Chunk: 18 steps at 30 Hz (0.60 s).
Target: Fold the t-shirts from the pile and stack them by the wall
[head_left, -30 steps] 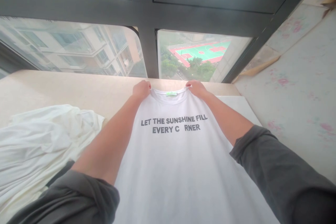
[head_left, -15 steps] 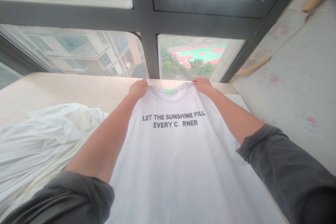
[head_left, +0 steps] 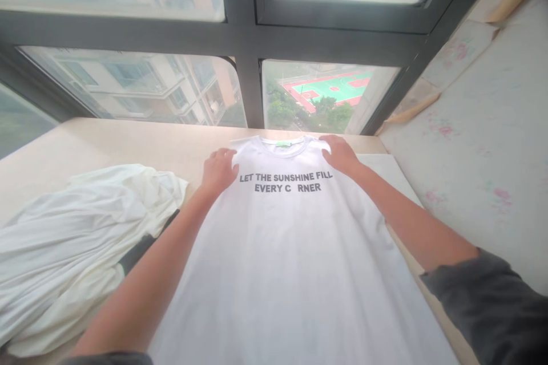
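A white T-shirt with dark printed lettering lies spread face up, its neckline toward the window and a small green label inside the collar. My left hand is at the shirt's left shoulder, fingers apart, with nothing gripped. At the opposite shoulder, my right hand rests with its thumb and fingers parted on or just over the fabric. The shirt's lower end runs out of the bottom of the view.
To the left lies a crumpled heap of white cloth, with something dark partly under it. The pale ledge ends at a grey-framed window. A wall with floral paper bounds the right side.
Both hands have let go of the shirt's shoulders and opened. My left hand has drawn back toward me. The dark thing by the cloth heap has come into view.
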Each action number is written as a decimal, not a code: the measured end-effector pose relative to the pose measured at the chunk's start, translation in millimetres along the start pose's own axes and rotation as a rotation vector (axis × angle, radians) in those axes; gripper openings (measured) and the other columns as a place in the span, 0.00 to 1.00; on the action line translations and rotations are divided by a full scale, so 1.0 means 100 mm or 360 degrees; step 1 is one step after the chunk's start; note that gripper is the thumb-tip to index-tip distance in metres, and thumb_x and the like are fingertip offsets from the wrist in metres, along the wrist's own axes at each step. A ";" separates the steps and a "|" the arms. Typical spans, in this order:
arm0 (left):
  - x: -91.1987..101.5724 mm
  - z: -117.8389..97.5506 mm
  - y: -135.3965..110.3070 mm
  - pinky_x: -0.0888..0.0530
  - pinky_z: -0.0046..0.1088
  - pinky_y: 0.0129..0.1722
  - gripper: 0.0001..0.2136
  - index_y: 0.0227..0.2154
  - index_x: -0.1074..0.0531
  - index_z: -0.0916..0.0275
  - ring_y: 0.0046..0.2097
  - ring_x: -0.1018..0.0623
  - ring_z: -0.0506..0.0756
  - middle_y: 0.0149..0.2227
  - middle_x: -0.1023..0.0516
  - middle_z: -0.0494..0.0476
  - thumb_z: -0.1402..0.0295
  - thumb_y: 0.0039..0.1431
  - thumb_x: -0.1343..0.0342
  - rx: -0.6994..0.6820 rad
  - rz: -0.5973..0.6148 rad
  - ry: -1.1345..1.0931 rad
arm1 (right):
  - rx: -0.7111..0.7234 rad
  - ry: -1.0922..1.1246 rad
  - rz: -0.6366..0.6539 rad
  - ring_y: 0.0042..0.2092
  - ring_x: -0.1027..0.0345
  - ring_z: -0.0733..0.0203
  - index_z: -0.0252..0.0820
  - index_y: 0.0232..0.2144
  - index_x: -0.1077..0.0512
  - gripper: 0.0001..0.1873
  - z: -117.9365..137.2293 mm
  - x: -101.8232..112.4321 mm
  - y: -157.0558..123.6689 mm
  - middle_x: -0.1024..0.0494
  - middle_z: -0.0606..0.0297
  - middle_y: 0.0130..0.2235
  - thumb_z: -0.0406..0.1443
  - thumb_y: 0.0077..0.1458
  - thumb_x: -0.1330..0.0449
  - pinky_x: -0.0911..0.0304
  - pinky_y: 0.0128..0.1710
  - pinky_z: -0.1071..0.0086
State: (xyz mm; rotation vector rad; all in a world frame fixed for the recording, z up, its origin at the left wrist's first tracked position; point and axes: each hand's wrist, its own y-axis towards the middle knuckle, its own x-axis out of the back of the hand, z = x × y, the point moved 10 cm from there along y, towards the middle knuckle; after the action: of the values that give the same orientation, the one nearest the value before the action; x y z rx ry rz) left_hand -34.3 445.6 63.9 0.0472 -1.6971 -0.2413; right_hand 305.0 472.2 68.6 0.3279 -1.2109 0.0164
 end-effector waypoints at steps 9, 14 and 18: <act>0.41 0.31 -2.80 0.29 0.42 0.53 0.21 0.55 0.35 0.62 0.55 0.27 0.63 0.55 0.30 0.66 0.58 0.63 0.55 0.0275 -0.0117 -0.0147 | -0.0212 0.0151 -0.0268 0.59 0.35 0.49 0.45 0.55 0.33 0.21 -0.27 0.52 -2.56 0.29 0.57 0.58 0.40 0.61 0.49 0.39 0.60 0.53; 0.45 0.55 -3.84 0.26 0.40 0.46 0.28 0.56 0.36 0.62 0.46 0.22 0.62 0.48 0.27 0.64 0.50 0.60 0.58 0.0703 0.0100 -0.0125 | -0.0830 0.0286 -0.0108 0.47 0.26 0.51 0.44 0.55 0.34 0.24 -0.54 0.48 -4.03 0.27 0.55 0.53 0.47 0.61 0.50 0.31 0.49 0.57; 0.41 0.78 -4.31 0.27 0.42 0.48 0.28 0.51 0.35 0.64 0.47 0.22 0.65 0.43 0.24 0.65 0.48 0.59 0.61 0.0959 0.0388 -0.0125 | -0.1086 0.0318 0.0083 0.46 0.25 0.50 0.44 0.54 0.34 0.27 -0.54 0.42 -4.90 0.24 0.54 0.50 0.52 0.61 0.51 0.31 0.47 0.58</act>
State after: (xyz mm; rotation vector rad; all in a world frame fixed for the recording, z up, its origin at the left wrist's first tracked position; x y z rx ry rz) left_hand -163.6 27.9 14.4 0.2780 -1.7817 0.4602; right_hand 460.8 12.9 -27.1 -0.2971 -0.9600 -0.3069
